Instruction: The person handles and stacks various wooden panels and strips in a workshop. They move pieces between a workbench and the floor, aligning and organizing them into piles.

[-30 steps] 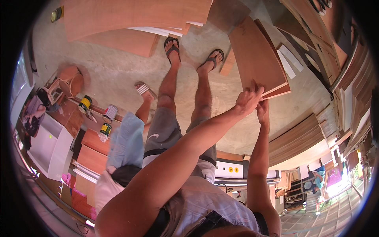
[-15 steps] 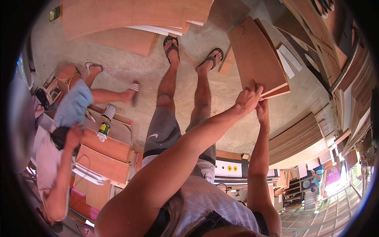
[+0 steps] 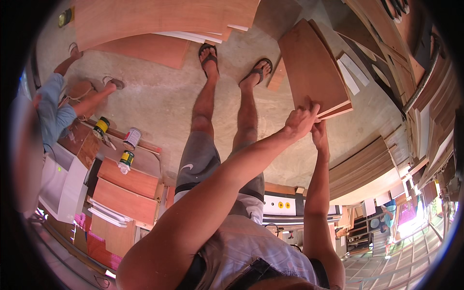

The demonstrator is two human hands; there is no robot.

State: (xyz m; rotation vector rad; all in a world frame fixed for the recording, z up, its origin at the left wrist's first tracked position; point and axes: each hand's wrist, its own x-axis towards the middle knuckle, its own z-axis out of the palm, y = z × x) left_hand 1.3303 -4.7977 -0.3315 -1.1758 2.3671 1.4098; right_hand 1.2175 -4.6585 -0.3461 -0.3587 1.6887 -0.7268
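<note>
Two reddish-brown plywood panels [image 3: 314,67] lean together, one behind the other, to the right of my feet. My left hand [image 3: 303,119] is closed on the near corner of the front panel, fingers bent over its edge. Just beside it, my right hand [image 3: 319,135] pinches the same corner from below. A narrow gap shows between the two panels at their near edge. The fingertips of my right hand are partly hidden behind the left hand and the wood.
Large plywood sheets [image 3: 159,19] lie ahead, white strips [image 3: 349,72] beside the panels. Stacked boards [image 3: 362,169] stand at right. Paint cans [image 3: 132,138] rest at left, near a walking person [image 3: 63,104]. Another person [image 3: 388,217] is in the distance.
The person on the left has moved farther left, uncovering another can and a white box-like cabinet. My hands and the panels have shifted very slightly left.
</note>
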